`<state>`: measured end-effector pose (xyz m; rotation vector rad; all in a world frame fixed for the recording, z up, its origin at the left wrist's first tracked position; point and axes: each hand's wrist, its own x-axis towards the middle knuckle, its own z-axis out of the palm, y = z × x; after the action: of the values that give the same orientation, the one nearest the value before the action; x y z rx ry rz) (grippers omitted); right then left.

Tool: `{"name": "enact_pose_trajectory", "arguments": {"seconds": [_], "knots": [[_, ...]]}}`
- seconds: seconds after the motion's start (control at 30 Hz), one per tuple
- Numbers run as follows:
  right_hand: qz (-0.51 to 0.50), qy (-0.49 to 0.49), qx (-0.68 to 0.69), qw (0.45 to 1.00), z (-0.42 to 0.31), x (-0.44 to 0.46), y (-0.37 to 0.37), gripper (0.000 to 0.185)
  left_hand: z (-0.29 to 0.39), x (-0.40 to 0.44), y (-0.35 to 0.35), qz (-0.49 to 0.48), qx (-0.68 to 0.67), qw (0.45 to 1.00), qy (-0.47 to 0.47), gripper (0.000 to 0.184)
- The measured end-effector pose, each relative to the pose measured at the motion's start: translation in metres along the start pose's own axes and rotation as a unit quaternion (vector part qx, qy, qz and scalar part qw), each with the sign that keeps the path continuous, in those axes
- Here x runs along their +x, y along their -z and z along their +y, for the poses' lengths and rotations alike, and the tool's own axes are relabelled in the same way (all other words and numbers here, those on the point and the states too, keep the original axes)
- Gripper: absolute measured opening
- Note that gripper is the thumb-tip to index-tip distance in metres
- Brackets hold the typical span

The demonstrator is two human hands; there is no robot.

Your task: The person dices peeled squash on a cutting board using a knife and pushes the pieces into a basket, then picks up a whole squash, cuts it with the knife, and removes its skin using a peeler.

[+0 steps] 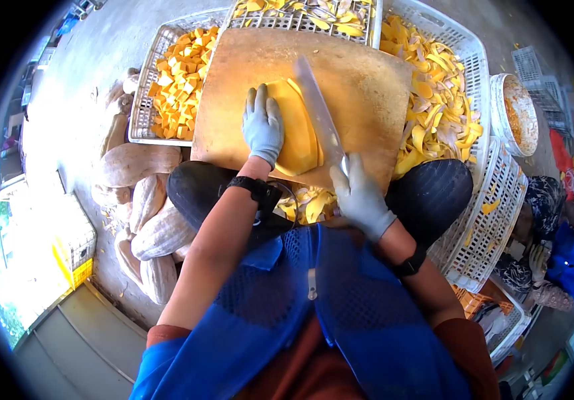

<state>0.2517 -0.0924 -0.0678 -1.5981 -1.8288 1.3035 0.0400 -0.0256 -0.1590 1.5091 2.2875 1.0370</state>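
Whole squashes: a pile of pale tan, long-necked squashes [142, 165] lies on the floor, well to the left of the left hand.
Cubes: many orange flesh cubes [184, 73] fill a white perforated plastic crate [144, 110], left of the left hand and farther from the body.
Board: a broad, worn, brown wooden board [367, 93] spreads beneath the work, reaching past both hands.
Left hand: the left hand [262, 128], in a grey glove, is unclenched and grips nothing; its fingers are straightened, close together, pointing away from the body, and it rests against the left side of the flesh.
Flesh: a large, peeled, yellow-orange squash piece [290, 130] lies on the board between the hands, thin slices along its right edge.
Knife: a long, broad metal knife [320, 110] slants away from the right hand, blade along those slices; whether it touches them I cannot tell.
Right hand: the right hand [362, 200], also grey-gloved, is curled tightly around the knife's handle.
Peelings: yellow strips [434, 87] heap inside a larger white plastic crate [477, 80], right of the right hand.
Bucket: a white round plastic bucket [498, 119], orange residue inside, stands farther right of the right hand.
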Motion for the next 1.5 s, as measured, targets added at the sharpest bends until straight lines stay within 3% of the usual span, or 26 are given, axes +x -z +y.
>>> {"name": "enact_pose_trajectory", "arguments": {"seconds": [0.17, 0.4, 0.5, 0.6, 0.63, 0.7, 0.77, 0.87, 0.93, 0.97, 1.0, 1.1, 1.2, 1.33, 1.37, 1.47, 1.5], "knots": [[-0.03, 0.048, -0.046, 0.997, -0.037, 0.018, 0.006, 0.025, -0.005, 0.001, -0.004, 0.015, -0.011, 1.0, 0.002, 0.043], [-0.094, 0.004, -0.053, 0.994, -0.03, 0.031, 0.001, 0.025, 0.002, 0.0, 0.0, 0.012, 0.015, 1.0, 0.004, 0.042], [-0.119, -0.045, -0.044, 0.991, -0.036, 0.047, -0.002, 0.027, 0.002, 0.001, 0.0, 0.013, 0.0, 1.0, -0.001, 0.042], [-0.18, -0.161, 0.027, 0.97, -0.049, 0.082, -0.024, 0.029, 0.002, -0.001, 0.001, 0.014, -0.006, 1.0, -0.002, 0.042], [-0.123, -0.038, -0.103, 0.986, -0.039, 0.088, -0.04, 0.03, 0.002, 0.001, 0.003, 0.015, -0.004, 1.0, -0.006, 0.043], [-0.126, -0.039, -0.043, 0.99, -0.023, 0.093, -0.044, 0.031, 0.003, 0.003, 0.007, -0.001, -0.011, 1.0, 0.01, 0.044], [-0.187, -0.177, 0.041, 0.965, -0.063, 0.076, -0.016, 0.033, 0.005, 0.0, 0.006, -0.014, -0.016, 1.0, 0.021, 0.045], [-0.222, -0.16, -0.024, 0.962, -0.05, 0.035, 0.008, 0.034, 0.004, 0.001, 0.006, -0.013, -0.014, 0.999, 0.027, 0.045], [-0.18, -0.051, -0.062, 0.98, 0.007, 0.004, -0.009, 0.033, 0.007, 0.001, 0.006, -0.007, -0.018, 0.999, 0.035, 0.045], [-0.106, 0.036, -0.08, 0.991, 0.026, -0.008, -0.026, 0.029, 0.005, 0.001, 0.004, 0.003, -0.038, 0.999, 0.029, 0.044], [-0.115, -0.014, -0.116, 0.986, 0.035, -0.013, -0.04, 0.031, 0.004, -0.001, 0.003, 0.005, -0.038, 0.999, 0.033, 0.044], [-0.095, 0.004, -0.065, 0.993, 0.043, -0.006, -0.052, 0.031, 0.001, -0.001, 0.003, 0.018, -0.043, 0.998, 0.039, 0.042], [-0.094, 0.003, -0.015, 0.995, 0.031, 0.0, -0.039, 0.03, -0.028, -0.007, -0.008, 0.049, -0.216, 0.975, 0.02, 0.044], [-0.142, -0.045, -0.005, 0.989, 0.009, 0.018, -0.031, 0.029, -0.029, -0.04, 0.015, 0.019, -0.145, 0.989, 0.006, 0.057], [-0.143, -0.044, -0.007, 0.989, 0.013, 0.025, -0.035, 0.029, -0.031, -0.04, 0.017, 0.006, -0.116, 0.993, 0.024, 0.07], [-0.097, -0.01, -0.046, 0.994, 0.013, 0.026, -0.026, 0.03, -0.001, -0.034, 0.03, -0.017, -0.031, 0.993, 0.109, 0.08], [-0.075, -0.006, -0.07, 0.995, 0.016, 0.023, -0.023, 0.029, 0.009, -0.027, 0.032, -0.03, -0.026, 0.99, 0.135, 0.091]]}}
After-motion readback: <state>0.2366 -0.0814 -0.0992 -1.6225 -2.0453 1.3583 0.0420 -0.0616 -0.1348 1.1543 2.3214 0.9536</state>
